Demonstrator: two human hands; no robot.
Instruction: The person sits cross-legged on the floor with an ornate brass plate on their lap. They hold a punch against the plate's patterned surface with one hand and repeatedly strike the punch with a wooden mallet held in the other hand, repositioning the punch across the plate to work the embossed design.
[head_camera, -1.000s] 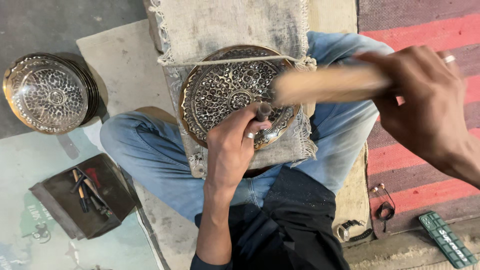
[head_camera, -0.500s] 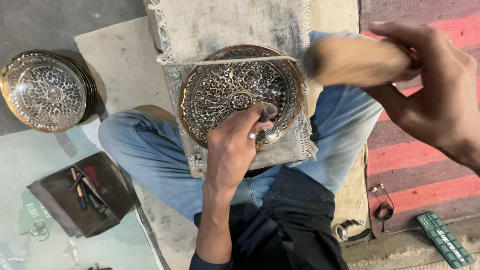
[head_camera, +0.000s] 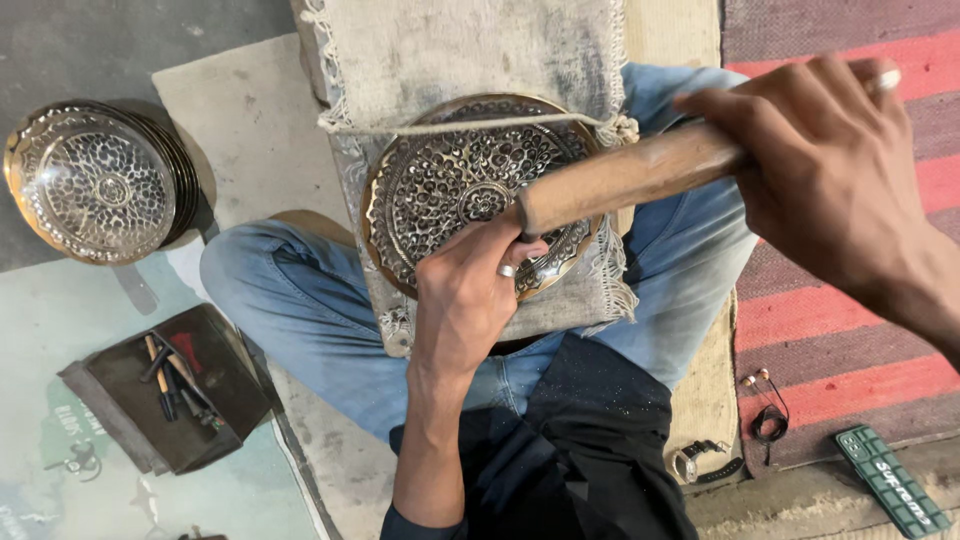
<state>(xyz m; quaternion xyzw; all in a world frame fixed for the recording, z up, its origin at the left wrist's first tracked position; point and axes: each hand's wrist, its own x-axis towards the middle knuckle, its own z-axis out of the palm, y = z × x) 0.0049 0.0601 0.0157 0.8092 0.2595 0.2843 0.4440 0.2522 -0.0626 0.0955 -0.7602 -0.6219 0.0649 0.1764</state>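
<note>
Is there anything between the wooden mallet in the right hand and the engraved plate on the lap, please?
Yes: the left hand rests on the engraved plate, directly under the wooden mallet gripped by the right hand.

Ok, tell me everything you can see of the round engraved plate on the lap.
The engraved plate is round, brass-coloured metal, covered in dense floral openwork pattern with a central rosette and a scalloped rim. It lies flat on a grey fringed cloth over the knees, a cord stretched across its upper edge. The left hand rests on its lower right part; the wooden mallet in the right hand crosses its right side.
</note>
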